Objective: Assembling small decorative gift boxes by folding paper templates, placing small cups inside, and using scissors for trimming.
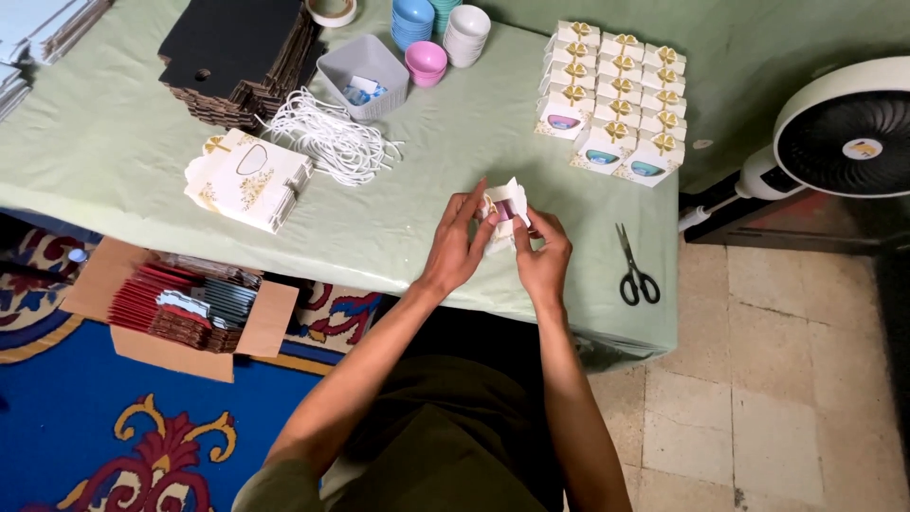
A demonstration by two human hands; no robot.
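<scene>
Both hands, left hand [458,248] and right hand [543,256], pinch a small white gift box [504,210] above the desk [417,228], fingers closed on its flaps. Judged best: fold squarely, keeping creases aligned. Scissors [635,270] lie at three o'clock.

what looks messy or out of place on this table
Mostly tidy. The white cords lie in a loose tangle, spilling toward the grey tray. The finished boxes stand in neat rows, and both hands hold a small white box.
</scene>
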